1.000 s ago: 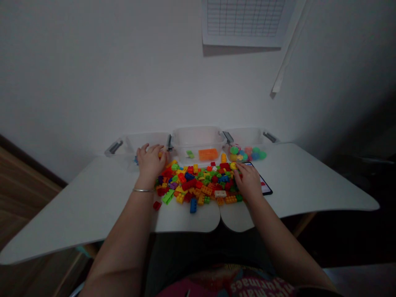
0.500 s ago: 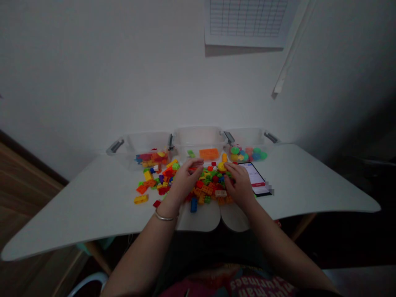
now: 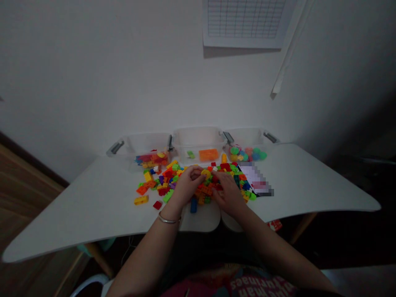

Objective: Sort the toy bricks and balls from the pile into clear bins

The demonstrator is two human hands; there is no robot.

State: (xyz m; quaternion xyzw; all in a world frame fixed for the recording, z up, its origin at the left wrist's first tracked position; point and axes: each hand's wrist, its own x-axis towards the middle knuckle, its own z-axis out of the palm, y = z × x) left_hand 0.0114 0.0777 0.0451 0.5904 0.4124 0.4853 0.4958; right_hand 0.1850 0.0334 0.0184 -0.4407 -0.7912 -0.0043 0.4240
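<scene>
A heap of coloured toy bricks (image 3: 167, 179) lies on the white table (image 3: 93, 202) in front of me. My left hand (image 3: 187, 187) and my right hand (image 3: 227, 192) rest together on the middle of the heap, fingers curled. Between their fingertips sits a yellow round piece (image 3: 206, 173), which both hands pinch. A thin bangle (image 3: 168, 220) circles my left wrist. Loose yellow (image 3: 141, 199), orange (image 3: 142, 189) and red (image 3: 157, 204) bricks lie apart at the heap's left edge.
Three clear bins stand along the wall: the left bin (image 3: 148, 144) holds mixed bricks, the middle bin (image 3: 198, 138) an orange and a green piece, the right bin (image 3: 247, 138) round pieces. A phone (image 3: 256, 181) lies right of the heap.
My left hand left the left bin and came to the heap's middle. My right hand slid left off the phone. Both now meet on the yellow round piece.
</scene>
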